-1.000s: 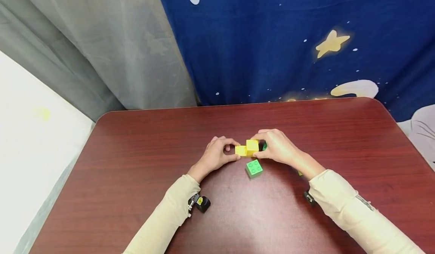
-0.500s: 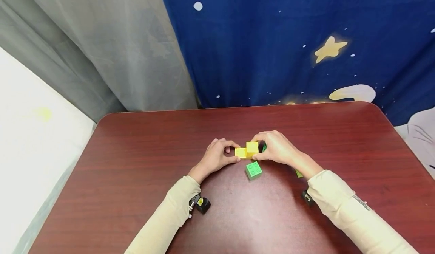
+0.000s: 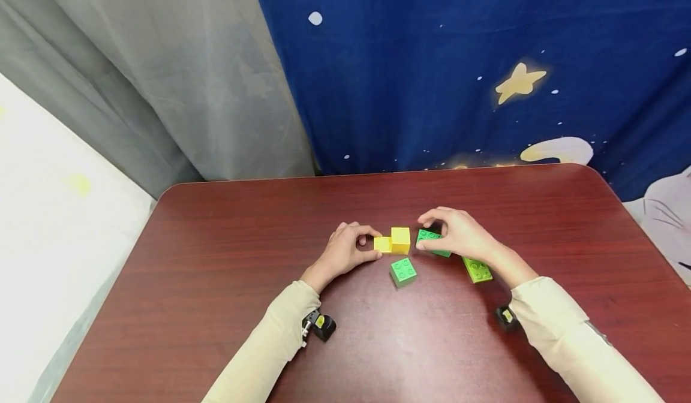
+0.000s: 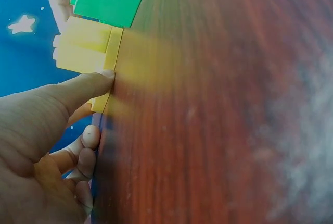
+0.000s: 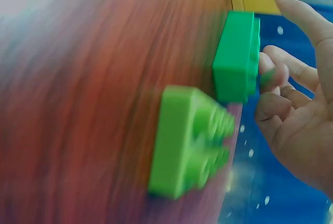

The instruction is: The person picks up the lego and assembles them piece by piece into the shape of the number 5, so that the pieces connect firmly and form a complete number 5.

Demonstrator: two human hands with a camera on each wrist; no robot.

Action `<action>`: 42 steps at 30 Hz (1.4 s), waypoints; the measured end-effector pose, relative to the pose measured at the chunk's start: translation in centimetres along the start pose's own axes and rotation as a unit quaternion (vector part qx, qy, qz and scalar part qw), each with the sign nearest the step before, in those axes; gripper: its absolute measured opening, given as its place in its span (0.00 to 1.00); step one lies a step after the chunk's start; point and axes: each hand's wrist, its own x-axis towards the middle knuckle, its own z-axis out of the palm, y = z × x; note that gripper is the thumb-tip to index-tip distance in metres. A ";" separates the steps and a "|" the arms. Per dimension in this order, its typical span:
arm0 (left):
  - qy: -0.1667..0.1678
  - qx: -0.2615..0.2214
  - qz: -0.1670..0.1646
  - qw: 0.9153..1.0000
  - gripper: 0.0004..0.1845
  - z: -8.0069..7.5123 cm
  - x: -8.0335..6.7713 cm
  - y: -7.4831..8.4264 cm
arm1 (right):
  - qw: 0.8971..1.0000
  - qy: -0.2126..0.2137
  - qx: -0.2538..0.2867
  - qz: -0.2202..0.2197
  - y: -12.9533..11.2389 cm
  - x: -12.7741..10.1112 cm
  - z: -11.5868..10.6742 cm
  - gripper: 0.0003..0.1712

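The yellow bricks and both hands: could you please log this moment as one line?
left hand: pinches yellow bricks | right hand: grips dark green brick | loose: green square brick, lime brick | table

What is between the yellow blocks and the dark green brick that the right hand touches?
Nothing: in the head view a narrow strip of bare table separates the yellow blocks from the dark green brick under the right hand.

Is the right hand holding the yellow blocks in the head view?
No, the right hand has its fingers on a green block beside the yellow blocks, which only the left hand touches.
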 end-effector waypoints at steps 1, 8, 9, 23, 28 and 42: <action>0.001 0.000 0.003 1.000 0.15 0.0 0.0 0.0 | 1.000 0.007 -0.002 0.003 0.3 -0.3 -0.2 0.27; -0.003 -0.004 0.001 1.000 0.15 0.2 -0.1 -0.1 | 0.998 0.017 -0.043 0.030 1.6 -1.8 -0.5 0.25; -0.003 -0.004 0.000 1.000 0.15 0.2 -0.2 -0.1 | 0.998 0.018 -0.051 0.031 1.7 -2.0 -0.5 0.25; 0.001 -0.004 0.003 1.000 0.15 0.2 0.0 -0.2 | 0.994 0.002 -0.099 0.039 2.1 -2.8 -0.8 0.27; 0.001 -0.002 0.001 1.000 0.15 0.3 -0.1 -0.2 | 0.993 0.005 -0.111 0.025 2.0 -2.8 -0.7 0.21; 0.000 -0.001 -0.001 1.000 0.15 0.1 -0.2 -0.1 | 0.994 0.030 -0.100 0.021 1.9 -2.8 -0.6 0.18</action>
